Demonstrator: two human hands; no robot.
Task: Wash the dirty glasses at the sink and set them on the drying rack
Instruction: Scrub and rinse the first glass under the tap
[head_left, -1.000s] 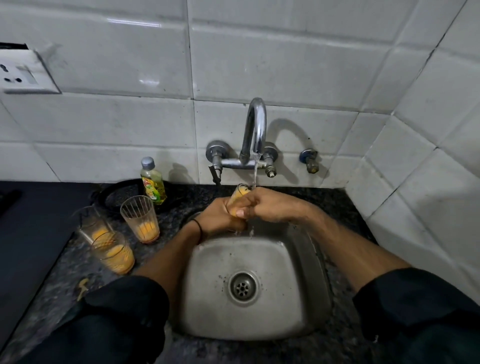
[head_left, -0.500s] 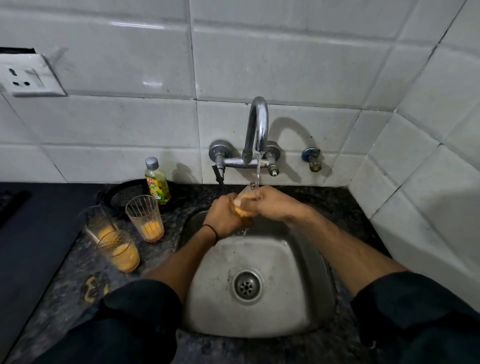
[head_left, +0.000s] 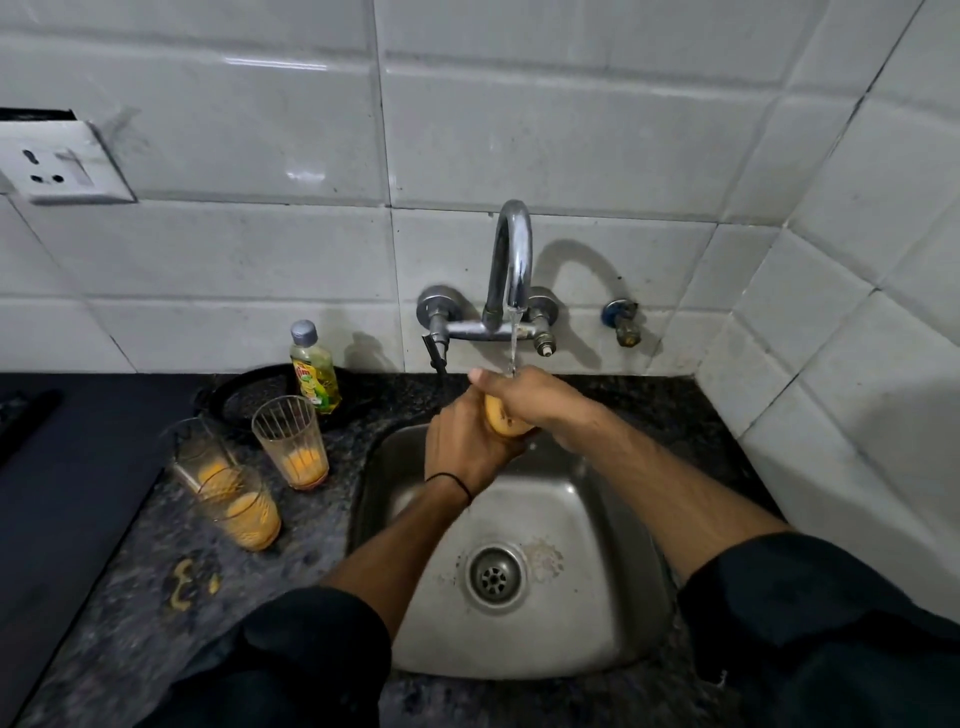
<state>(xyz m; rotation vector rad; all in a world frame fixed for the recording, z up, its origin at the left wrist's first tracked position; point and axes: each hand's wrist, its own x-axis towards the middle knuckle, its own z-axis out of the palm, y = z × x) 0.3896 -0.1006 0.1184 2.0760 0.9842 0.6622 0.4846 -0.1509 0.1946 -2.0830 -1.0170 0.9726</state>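
Note:
Both hands meet under the running tap (head_left: 511, 260) over the steel sink (head_left: 597, 613). My left hand (head_left: 462, 447) grips an orange-stained glass (head_left: 501, 421) from below. My right hand (head_left: 524, 397) wraps over its top, and the water stream falls on that hand. Most of the glass is hidden by my fingers. Three more dirty glasses with orange residue stand on the dark granite counter left of the sink: one upright (head_left: 292, 441), one nearer me (head_left: 244, 506), one behind it (head_left: 200, 460).
A dish-soap bottle (head_left: 313, 374) stands at the wall beside a black round stand (head_left: 249, 395). A dark hob surface (head_left: 67, 457) fills the left. An orange spill (head_left: 184, 582) marks the counter. Tiled walls close the back and right. A wall socket (head_left: 57, 161) sits upper left.
My hands have turned the glass: its open end pointed up toward the tap before, and now its orange base shows between my hands. The water keeps running.

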